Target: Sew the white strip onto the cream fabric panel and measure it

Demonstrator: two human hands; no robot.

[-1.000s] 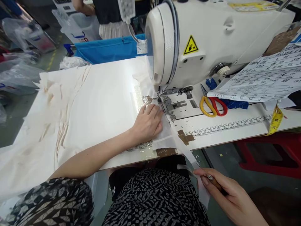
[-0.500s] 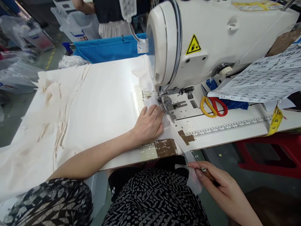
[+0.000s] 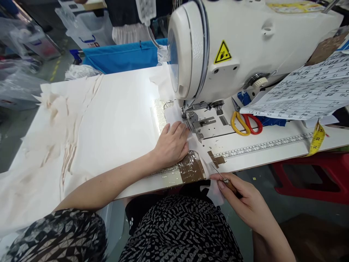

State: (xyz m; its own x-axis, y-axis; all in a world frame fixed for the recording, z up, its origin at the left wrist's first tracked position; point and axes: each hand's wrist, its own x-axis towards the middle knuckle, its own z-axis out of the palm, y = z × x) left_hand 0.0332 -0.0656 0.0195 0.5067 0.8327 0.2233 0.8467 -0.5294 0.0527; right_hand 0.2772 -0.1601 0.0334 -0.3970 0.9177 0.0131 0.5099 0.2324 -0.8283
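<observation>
Currently: white cloth strip (image 3: 205,160), running from beside the sewing machine (image 3: 240,43), top cropped, to the table edge; left hand (image 3: 171,143) flat upon it, grip indeterminable, fingertips partly hidden; right hand (image 3: 240,193) pinching cloth and awl (image 3: 229,185). Clear bin (image 3: 94,31), contents indistinct. Paper sheet (image 3: 305,89), handwriting illegible.

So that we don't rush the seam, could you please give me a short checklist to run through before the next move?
1. Left hand resting on the white fabric: ok.
2. Awl held in the right hand: ok.
3. Scissors off the fabric: ok, lying to the right of the needle area.
4. Fabric wholly on the table: not ok, its near end hangs over the front edge.
5. Left fingertips safely clear of the needle: cannot tell, they are close to it.
6. Fabric edge lined up at the needle: cannot tell, too small.
</observation>
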